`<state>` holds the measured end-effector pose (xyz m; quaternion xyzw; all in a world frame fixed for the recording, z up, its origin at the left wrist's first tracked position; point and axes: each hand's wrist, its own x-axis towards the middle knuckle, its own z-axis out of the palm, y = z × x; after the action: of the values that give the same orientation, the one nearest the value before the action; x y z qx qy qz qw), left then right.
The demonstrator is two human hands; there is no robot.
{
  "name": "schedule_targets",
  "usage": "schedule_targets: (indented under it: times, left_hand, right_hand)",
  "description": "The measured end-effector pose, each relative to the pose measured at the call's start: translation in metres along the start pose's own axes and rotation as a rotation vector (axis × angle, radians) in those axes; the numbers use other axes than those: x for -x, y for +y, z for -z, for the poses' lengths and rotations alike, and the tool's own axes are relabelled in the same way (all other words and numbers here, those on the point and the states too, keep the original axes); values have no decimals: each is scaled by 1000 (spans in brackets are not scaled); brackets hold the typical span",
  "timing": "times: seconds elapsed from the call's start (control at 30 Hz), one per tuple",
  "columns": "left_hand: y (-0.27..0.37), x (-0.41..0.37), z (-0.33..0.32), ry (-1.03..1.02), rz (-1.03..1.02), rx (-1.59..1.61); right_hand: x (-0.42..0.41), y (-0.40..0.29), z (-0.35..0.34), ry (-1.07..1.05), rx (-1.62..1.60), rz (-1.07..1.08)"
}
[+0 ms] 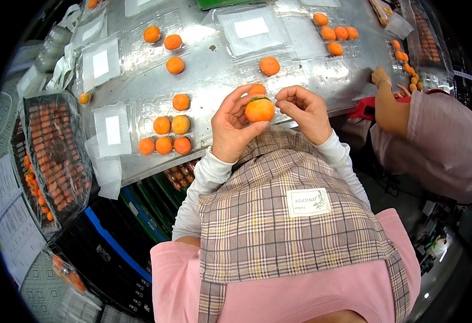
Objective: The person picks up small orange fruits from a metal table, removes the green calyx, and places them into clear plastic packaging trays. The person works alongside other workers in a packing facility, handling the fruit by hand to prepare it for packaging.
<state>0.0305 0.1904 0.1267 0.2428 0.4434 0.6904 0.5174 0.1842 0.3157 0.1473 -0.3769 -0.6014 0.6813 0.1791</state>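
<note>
My left hand (236,121) holds an orange persimmon (259,110) between thumb and fingers, its green calyx uppermost. My right hand (306,111) is raised just beside the fruit, thumb and index finger close together; whether they pinch anything small cannot be told. Behind the held fruit, another persimmon (257,89) is partly hidden, and one more (269,66) lies farther up on a clear plastic tray. To the left, a clear plastic tray (143,109) carries several persimmons, with a stack of translucent sheets (112,129) bearing a white label beside it.
The metal table (215,64) holds more clear trays and a larger sheet stack (254,30). At the right, a co-worker's hand (380,76) rests near the table edge. A plastic-wrapped crate of fruit (56,149) stands at left, above black crates (94,250).
</note>
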Motion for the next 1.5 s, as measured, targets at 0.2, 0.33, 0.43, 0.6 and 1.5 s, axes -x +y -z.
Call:
schedule_targets:
  times: [0.2,0.33,0.43,0.6,1.5]
  left_hand:
    - [-21,9,41,292,15,-102]
    - [-27,19,75,347,78,-39]
    - [-26,24,81,358,155,102]
    - [-38,20,83,359,218,215]
    - [28,23,42,202,-289,-216]
  right_hand:
    - [-42,62,15,67,833,251]
    - [-59,69,-4,22,1012,314]
    - [-70,71,-13,-8,1107,247]
    - [-77,69,-12,-49,1210,253]
    - [-33,-4,-25,-404,-540,-256]
